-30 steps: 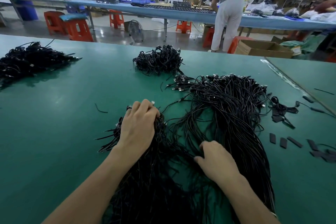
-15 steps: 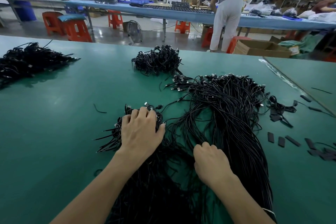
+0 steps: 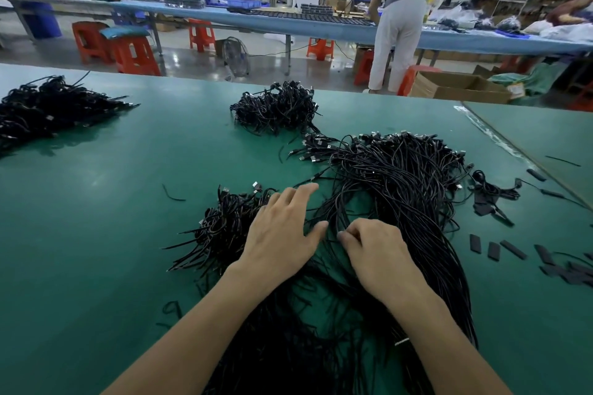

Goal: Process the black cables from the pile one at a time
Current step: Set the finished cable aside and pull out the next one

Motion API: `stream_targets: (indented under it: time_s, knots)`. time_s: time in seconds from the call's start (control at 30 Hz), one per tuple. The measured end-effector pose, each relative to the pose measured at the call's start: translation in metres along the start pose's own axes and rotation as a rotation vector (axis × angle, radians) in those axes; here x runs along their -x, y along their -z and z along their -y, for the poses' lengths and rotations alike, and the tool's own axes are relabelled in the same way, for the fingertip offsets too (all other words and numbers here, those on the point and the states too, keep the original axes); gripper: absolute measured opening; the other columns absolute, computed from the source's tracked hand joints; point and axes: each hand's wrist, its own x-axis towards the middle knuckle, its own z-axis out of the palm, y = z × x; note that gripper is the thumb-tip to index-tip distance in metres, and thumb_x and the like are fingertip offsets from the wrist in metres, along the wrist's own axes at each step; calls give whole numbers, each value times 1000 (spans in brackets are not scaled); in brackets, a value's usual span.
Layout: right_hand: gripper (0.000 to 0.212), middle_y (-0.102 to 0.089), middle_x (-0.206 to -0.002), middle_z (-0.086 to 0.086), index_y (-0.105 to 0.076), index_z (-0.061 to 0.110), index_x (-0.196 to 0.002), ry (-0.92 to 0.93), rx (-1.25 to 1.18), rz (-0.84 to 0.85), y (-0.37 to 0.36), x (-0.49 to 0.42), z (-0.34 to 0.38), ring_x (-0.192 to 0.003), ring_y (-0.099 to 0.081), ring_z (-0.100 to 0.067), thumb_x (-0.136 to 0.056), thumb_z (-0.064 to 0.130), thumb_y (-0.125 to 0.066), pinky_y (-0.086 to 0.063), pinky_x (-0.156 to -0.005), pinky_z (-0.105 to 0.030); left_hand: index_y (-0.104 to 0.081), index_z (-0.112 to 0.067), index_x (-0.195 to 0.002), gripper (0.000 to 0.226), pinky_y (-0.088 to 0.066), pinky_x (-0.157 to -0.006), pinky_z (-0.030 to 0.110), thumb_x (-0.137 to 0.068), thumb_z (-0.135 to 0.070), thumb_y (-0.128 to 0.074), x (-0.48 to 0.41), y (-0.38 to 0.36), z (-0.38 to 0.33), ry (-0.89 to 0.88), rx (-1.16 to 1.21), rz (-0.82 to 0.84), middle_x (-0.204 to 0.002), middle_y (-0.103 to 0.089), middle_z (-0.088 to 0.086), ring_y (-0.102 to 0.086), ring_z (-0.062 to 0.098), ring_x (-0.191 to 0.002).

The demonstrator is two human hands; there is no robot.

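Left hand (image 3: 282,234) flat on pile (image 3: 401,189), grip open; right hand (image 3: 378,253) curled in, grip unclear. We'd isolate just one, pull slowly.

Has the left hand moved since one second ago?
Yes. The left hand went right: it covered the small bundle before, and now that bundle lies mostly bare on its left, with the right hand close.

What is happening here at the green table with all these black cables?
A person works at a big pile of black cables on a green table. The left hand lies open, fingers spread, between a smaller bundle and that pile. The right hand curls its fingers into the strands; whether it already grips one cable is unclear.
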Motion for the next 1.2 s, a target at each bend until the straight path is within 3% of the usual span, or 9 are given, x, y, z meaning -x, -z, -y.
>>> stream_targets:
  time_s: [0.17, 0.37, 0.43, 0.57, 0.67, 0.83, 1.0, 1.1, 1.2]
  knots:
    - [16, -61, -82, 6, -57, 26, -82, -29, -70, -112, 12, 1, 4, -74, -60, -14, -93, 33, -66, -47, -64, -29, -43, -30, -145, 48, -41, -105, 34, -100, -43, -51, -2, -4, -11, -93, 68, 135, -137, -55, -6, -46, 16, -126]
    - [21, -60, -69, 4, -51, 27, -74, -23, -99, -157, 15, 1, 5, -58, -53, -13, -84, 24, -69, -38, -53, -26, -61, -15, -125, 37, -38, -89, 25, -90, -9, -53, 1, -11, -21, -240, 172, 248, -115, -63, 3, -50, 20, -103]
    - [23, -62, -68, 8, -53, 28, -72, -8, -144, -176, 15, 1, 7, -61, -58, -6, -82, 28, -73, -43, -53, -23, -61, -14, -122, 35, -39, -87, 26, -89, -15, -50, 1, -9, -20, -238, 205, 233, -110, -63, 1, -52, 21, -100]
    - [23, -65, -72, 12, -58, 28, -72, 20, -283, -266, 20, -2, 10, -69, -62, 1, -79, 29, -81, -50, -61, -15, -58, -23, -127, 51, -40, -99, 29, -86, -40, -33, -6, -1, -20, -146, 295, 238, -120, -60, -8, -47, 10, -112]
    - [22, -64, -69, 14, -59, 30, -72, 76, -293, -328, 22, -3, 12, -68, -61, 2, -81, 31, -80, -50, -62, -16, -61, -20, -122, 48, -42, -100, 31, -90, -42, -33, -9, 3, -21, -168, 339, 167, -120, -61, -9, -49, 8, -114]
    - [21, -68, -71, 12, -66, 29, -77, 157, -273, -354, 32, 0, 17, -72, -67, -8, -88, 48, -66, -59, -72, -43, -66, -12, -112, 20, -50, -84, 35, -104, -18, -49, -11, 7, -26, -256, 440, -46, -107, -67, -3, -59, 14, -100]
    - [24, -68, -72, 10, -69, 19, -83, 343, -325, -488, 44, 11, 33, -69, -67, -10, -91, 41, -64, -58, -65, -39, -68, -12, -108, 19, -49, -78, 22, -96, -3, -57, -11, 6, -44, -286, 532, -265, -101, -66, -8, -62, 11, -94]
    - [25, -66, -71, 12, -69, 16, -82, 475, -412, -485, 48, 20, 51, -65, -66, -8, -91, 39, -65, -55, -58, -35, -56, -42, -82, 43, -43, -58, 21, -92, 0, -53, -13, 4, -51, -200, 637, -74, -76, -56, -22, -54, 1, -71]
    - [24, -66, -68, 7, -68, 14, -78, 535, -488, -385, 45, 27, 62, -62, -65, -12, -89, 36, -67, -53, -57, -39, -47, -50, -70, 39, -39, -52, 15, -93, -18, -46, -13, -8, -40, -94, 609, 102, -69, -53, -25, -48, -1, -64]
